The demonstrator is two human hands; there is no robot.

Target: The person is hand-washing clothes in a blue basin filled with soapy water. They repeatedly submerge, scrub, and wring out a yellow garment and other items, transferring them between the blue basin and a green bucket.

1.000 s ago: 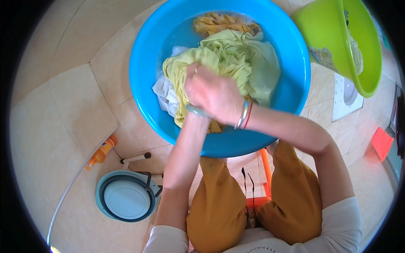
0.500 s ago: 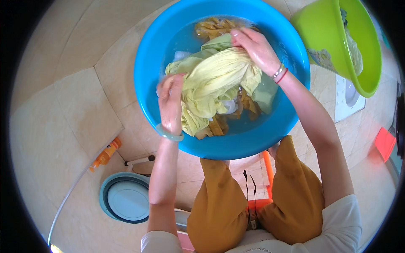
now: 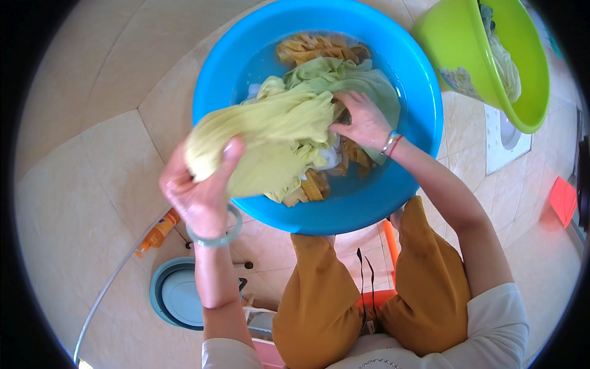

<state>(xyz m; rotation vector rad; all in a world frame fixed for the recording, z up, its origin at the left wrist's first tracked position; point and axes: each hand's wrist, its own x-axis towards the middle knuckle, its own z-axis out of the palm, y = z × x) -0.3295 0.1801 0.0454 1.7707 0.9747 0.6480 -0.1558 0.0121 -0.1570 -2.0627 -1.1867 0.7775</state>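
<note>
A big blue basin [image 3: 418, 80] of water stands on the tiled floor in front of my knees. A wet pale green cloth [image 3: 279, 132] lies across it, over yellow [image 3: 316, 46] and white laundry. My left hand [image 3: 200, 190], wearing a pale bangle, grips one end of the green cloth and holds it stretched out over the basin's left rim. My right hand [image 3: 362, 120], with bracelets at the wrist, presses and grips the same cloth near the basin's middle.
A lime green tub [image 3: 522, 92] holding laundry stands at the upper right. A round teal and white lid or basin [image 3: 178, 295], an orange bottle [image 3: 157, 230] and a thin hose [image 3: 101, 295] lie on the floor at lower left. A red object [image 3: 562, 200] sits at right.
My left hand has pulled the green cloth out leftward, past the basin's rim. My right hand has come down from the basin's far side to its middle, onto the cloth.
</note>
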